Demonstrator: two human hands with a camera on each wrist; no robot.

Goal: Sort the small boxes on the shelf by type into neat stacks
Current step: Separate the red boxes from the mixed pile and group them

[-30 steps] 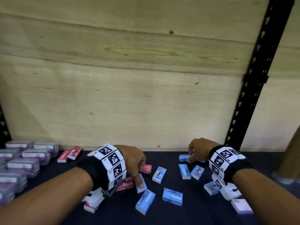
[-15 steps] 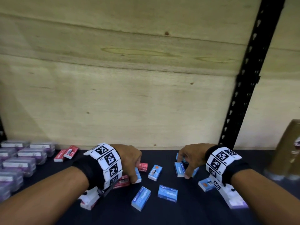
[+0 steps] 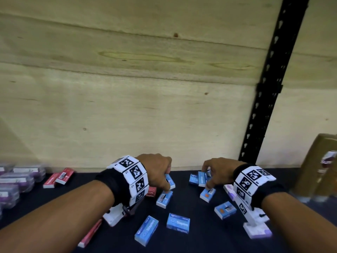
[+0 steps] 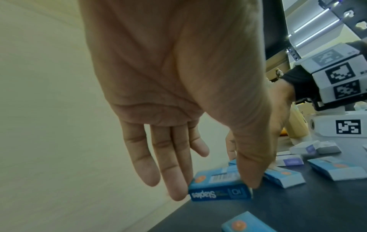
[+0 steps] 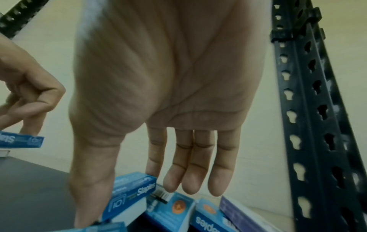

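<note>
My left hand [image 3: 168, 182] pinches a blue staples box [image 4: 218, 186] between thumb and fingers, low over the dark shelf [image 3: 200, 240] near the back wall. My right hand [image 3: 207, 177] pinches another blue staples box [image 5: 131, 194] between thumb and index finger, among a cluster of blue boxes [image 3: 193, 178] at the back. Several more blue boxes lie loose: one [image 3: 164, 199] just below my left thumb, others [image 3: 207, 194] [image 3: 178, 223] toward the front. Two red boxes [image 3: 59, 178] lie together at the back left.
Purple cases [image 3: 18, 181] are stacked at the far left. White-and-purple boxes [image 3: 259, 230] lie under my right wrist. A red box [image 3: 90, 234] lies by my left forearm. The black rack upright [image 3: 269, 88] and a cardboard carton [image 3: 317, 168] stand at the right.
My left hand has carried its blue box right and toward the back wall. My right hand has shifted among the back cluster and now pinches a blue box there.
</note>
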